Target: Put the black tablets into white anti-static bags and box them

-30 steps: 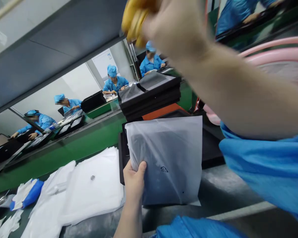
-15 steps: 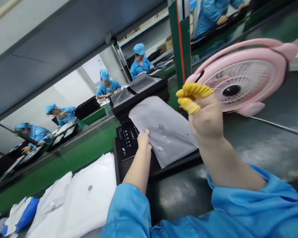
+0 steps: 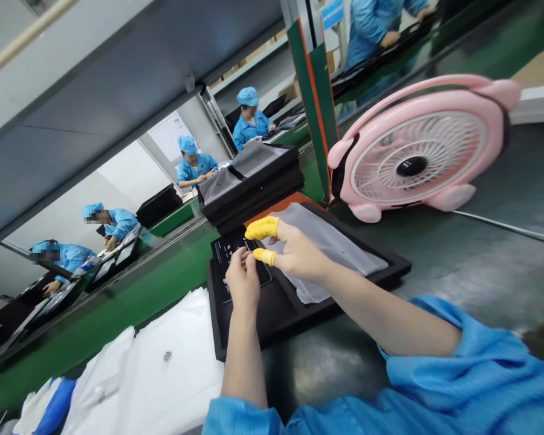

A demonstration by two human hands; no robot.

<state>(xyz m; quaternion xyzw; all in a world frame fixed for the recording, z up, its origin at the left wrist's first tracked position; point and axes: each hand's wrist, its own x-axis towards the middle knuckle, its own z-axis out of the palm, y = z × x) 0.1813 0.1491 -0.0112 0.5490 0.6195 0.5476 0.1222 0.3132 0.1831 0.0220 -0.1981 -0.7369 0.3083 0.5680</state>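
A black foam tray (image 3: 278,329) lies in front of me. In its left part is a flat black panel (image 3: 224,266) with white printed icons, partly covered by my hands. A translucent plastic bag (image 3: 344,248) rests across the right part. My left hand (image 3: 243,284) is over the panel's near side, its fingers curled together; anything between them is hidden. My right hand (image 3: 294,248), with yellow finger cots on its fingers and thumb, reaches in from the right. A gap shows between its thumb and fingers, and its tips come close to my left fingertips.
White plastic bags (image 3: 176,356) lie left of the tray, beside a blue-and-white packet (image 3: 49,405). Stacked black trays (image 3: 254,181) stand behind. A pink fan (image 3: 417,151) sits at right, its white cord (image 3: 508,226) trailing. Several co-workers in blue work along the green line (image 3: 104,314).
The translucent bag has gone from my left hand down onto the right of the tray. My right hand has come down and left to meet my left hand over the black panel.
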